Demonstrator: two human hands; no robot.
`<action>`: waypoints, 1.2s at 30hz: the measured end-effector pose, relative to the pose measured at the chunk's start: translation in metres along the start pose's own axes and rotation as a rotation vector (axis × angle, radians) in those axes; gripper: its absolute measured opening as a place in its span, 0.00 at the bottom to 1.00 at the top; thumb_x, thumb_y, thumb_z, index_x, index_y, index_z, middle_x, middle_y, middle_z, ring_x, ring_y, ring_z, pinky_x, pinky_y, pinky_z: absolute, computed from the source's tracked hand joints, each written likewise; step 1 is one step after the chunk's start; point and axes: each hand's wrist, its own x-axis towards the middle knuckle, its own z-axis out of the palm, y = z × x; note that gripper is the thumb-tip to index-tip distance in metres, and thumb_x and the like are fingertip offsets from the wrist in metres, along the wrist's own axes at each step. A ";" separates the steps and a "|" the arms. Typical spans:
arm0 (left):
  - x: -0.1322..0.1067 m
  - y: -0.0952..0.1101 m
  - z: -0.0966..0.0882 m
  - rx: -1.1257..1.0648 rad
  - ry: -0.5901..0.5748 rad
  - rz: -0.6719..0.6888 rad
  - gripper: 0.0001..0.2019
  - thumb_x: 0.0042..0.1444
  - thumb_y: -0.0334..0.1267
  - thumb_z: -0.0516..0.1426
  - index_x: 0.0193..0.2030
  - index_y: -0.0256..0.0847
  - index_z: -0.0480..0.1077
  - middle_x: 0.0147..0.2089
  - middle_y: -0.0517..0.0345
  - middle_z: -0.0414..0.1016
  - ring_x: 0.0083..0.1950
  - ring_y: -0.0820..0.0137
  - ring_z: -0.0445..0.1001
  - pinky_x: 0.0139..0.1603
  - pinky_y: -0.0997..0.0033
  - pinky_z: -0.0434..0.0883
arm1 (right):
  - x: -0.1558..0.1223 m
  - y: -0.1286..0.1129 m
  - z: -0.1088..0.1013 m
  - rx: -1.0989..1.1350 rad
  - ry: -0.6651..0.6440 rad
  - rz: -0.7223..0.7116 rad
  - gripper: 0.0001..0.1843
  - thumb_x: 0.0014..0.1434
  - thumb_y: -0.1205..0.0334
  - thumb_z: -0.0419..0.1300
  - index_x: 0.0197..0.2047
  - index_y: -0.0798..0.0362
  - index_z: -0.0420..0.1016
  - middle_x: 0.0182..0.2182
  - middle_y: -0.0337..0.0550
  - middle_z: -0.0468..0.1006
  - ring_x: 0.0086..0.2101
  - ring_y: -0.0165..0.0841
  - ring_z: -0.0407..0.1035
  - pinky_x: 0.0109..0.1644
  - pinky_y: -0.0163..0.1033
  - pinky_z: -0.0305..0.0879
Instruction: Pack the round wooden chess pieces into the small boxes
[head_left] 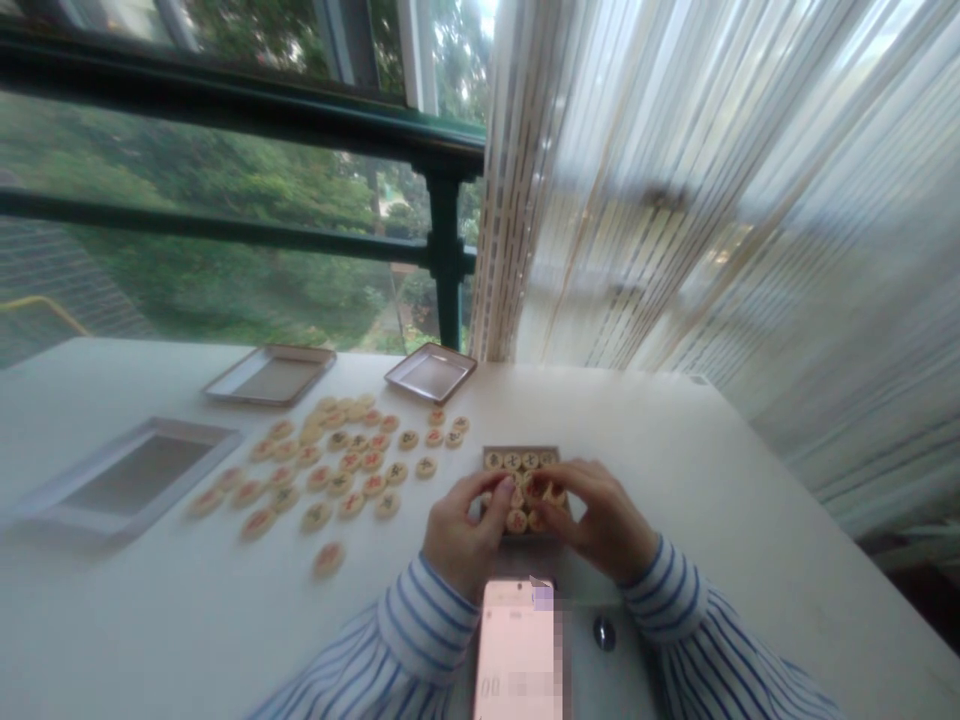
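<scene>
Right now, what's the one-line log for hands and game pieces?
left hand: over box | right hand: over box | grips: unclear | boxed xiangqi pieces: partly covered | loose xiangqi pieces: on table, left of box

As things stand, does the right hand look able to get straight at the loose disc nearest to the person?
Probably not: the left hand and its sleeve lie between the right hand and that disc.

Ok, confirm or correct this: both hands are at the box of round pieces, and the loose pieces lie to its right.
Wrong side: the head view shows the loose pieces lying left of the box. The left hand and right hand are indeed at it.
</scene>
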 end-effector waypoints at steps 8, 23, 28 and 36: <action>0.013 -0.021 -0.004 0.112 0.141 0.024 0.13 0.51 0.43 0.52 0.42 0.40 0.69 0.38 0.55 0.75 0.40 0.67 0.73 0.42 0.68 0.69 | 0.011 0.014 -0.010 -0.077 -0.055 0.029 0.11 0.51 0.61 0.58 0.41 0.49 0.70 0.33 0.40 0.76 0.34 0.31 0.68 0.41 0.38 0.58; 0.020 -0.040 -0.002 0.012 0.106 -0.082 0.17 0.53 0.44 0.51 0.47 0.38 0.65 0.40 0.51 0.74 0.41 0.67 0.73 0.44 0.64 0.68 | 0.037 0.032 -0.007 -0.164 -0.265 -0.014 0.09 0.50 0.61 0.58 0.37 0.50 0.72 0.32 0.40 0.76 0.34 0.31 0.67 0.41 0.38 0.56; 0.020 -0.038 -0.003 0.022 0.102 -0.088 0.16 0.52 0.45 0.51 0.45 0.39 0.66 0.40 0.51 0.74 0.42 0.67 0.73 0.44 0.64 0.69 | 0.038 0.039 -0.004 -0.182 -0.288 -0.027 0.09 0.51 0.59 0.58 0.37 0.50 0.72 0.34 0.43 0.75 0.37 0.32 0.66 0.40 0.38 0.56; 0.019 -0.037 -0.003 0.035 0.097 -0.074 0.15 0.52 0.45 0.51 0.43 0.39 0.67 0.39 0.52 0.75 0.41 0.66 0.73 0.43 0.65 0.69 | 0.040 0.042 -0.001 -0.176 -0.338 -0.036 0.10 0.52 0.56 0.57 0.37 0.50 0.73 0.35 0.44 0.74 0.37 0.33 0.66 0.40 0.38 0.58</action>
